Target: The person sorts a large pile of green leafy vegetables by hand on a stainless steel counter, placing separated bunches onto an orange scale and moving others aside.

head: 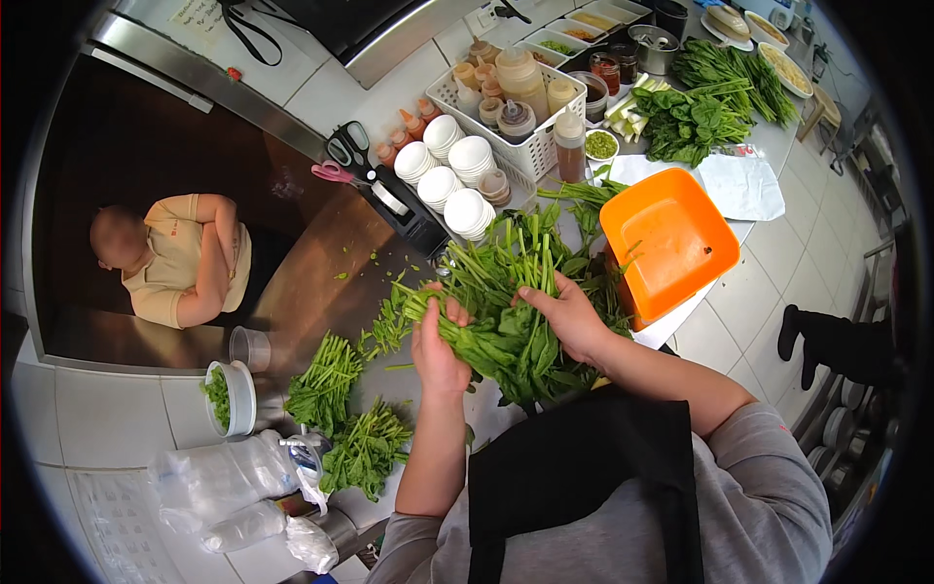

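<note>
Both my hands are on leafy greens above the steel counter. My left hand [440,354] grips a bunch of greens [485,347] by its stems, thumb on top, leaves hanging towards my apron. In my right hand [569,317], upright green stems [536,259] are pinched between thumb and fingers. More loose leafy greens [584,274] lie beneath and behind both hands, so where one bunch ends is hard to tell. Right of them stands an orange plastic bin [668,244] with a few scraps inside. Two sorted bunches, one upper [325,383] and one lower [367,449], lie left of my left forearm.
White cup stacks [467,212], scissors [349,150] and a basket of squeeze bottles [536,135] line the back. More greens [689,120] lie at the far right. Plastic bags [226,474] and a tub [232,398] sit left. A person [193,259] stands with folded arms beyond the counter.
</note>
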Demonstrator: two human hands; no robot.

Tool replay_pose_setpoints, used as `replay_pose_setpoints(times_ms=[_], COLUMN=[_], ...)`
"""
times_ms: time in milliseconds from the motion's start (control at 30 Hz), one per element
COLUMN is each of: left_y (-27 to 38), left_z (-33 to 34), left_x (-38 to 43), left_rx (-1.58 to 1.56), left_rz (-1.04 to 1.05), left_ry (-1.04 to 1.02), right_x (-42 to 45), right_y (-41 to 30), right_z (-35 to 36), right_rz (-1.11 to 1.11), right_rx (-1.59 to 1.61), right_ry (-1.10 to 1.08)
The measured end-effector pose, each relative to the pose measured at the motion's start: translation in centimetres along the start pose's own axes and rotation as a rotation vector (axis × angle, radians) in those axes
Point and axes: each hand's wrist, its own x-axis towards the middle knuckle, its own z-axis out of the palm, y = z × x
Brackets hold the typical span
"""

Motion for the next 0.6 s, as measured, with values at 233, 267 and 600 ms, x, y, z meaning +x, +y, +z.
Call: replay_pose_setpoints(times_ms=[233,267,600], left_y=[2.6,2.4,2.5], left_z=[0.4,0.7,1.2], left_x=[0.4,0.5,1.1], left_rx=[0.583,0.613,0.128], left_rz=[0.161,0.148,0.213], left_ry=[-0.051,-0.046,0.101], right_x=[-0.5,-0.6,-0.3], right_y=[-0.8,-0.6,-0.1], right_z=[0.4,0.7,-0.1], right_rz=[-0.142,-0.148,0.022], right_rx=[-0.330,-0.353,-0.097], right_ry=[-0.135,-0.160,-0.136])
